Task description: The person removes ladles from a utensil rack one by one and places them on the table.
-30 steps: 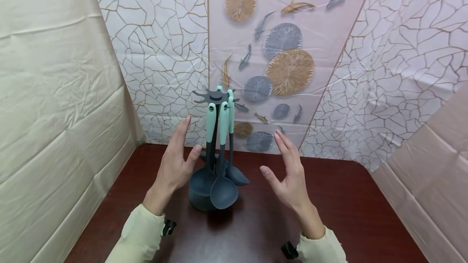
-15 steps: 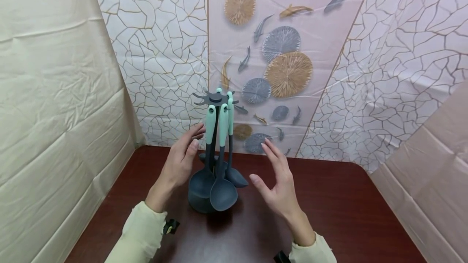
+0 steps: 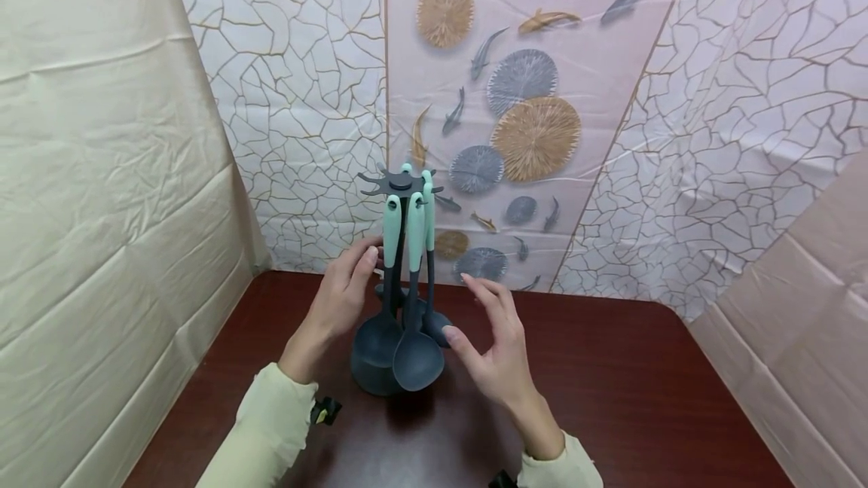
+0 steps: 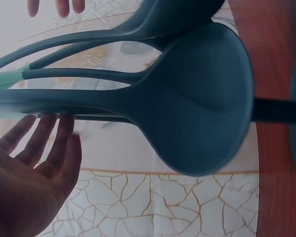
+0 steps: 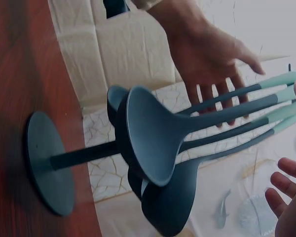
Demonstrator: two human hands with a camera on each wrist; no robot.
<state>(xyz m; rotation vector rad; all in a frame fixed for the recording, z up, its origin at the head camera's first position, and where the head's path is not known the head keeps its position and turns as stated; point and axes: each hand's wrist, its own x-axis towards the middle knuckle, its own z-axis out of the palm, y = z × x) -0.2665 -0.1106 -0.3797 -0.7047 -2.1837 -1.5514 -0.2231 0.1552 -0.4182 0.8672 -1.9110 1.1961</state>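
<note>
A dark utensil stand with a hooked top (image 3: 400, 184) carries several dark kitchen utensils with mint-green handles. A ladle (image 3: 418, 361) hangs at its front, and another bowl-shaped utensil (image 3: 377, 337) hangs left of it. My left hand (image 3: 334, 296) is at the left of the handles, its fingertips partly hidden behind them; touch is unclear. In the right wrist view, that left hand (image 5: 207, 59) has its fingers extended. My right hand (image 3: 498, 349) is at the right with thumb and fingers spread, holding nothing; its thumb overlaps the rearmost right utensil (image 3: 436, 324).
The stand's round base (image 5: 49, 163) rests on a dark red-brown table (image 3: 610, 382). Patterned cloth (image 3: 312, 111) hangs behind the table, and beige cloth (image 3: 115, 209) hangs along the left side. A black strap (image 3: 325, 410) is at the left cuff.
Both hands have moved inward toward the stand. The left fingers have gone behind the handles, and the right hand has come leftward. The utensils have shifted very slightly.
</note>
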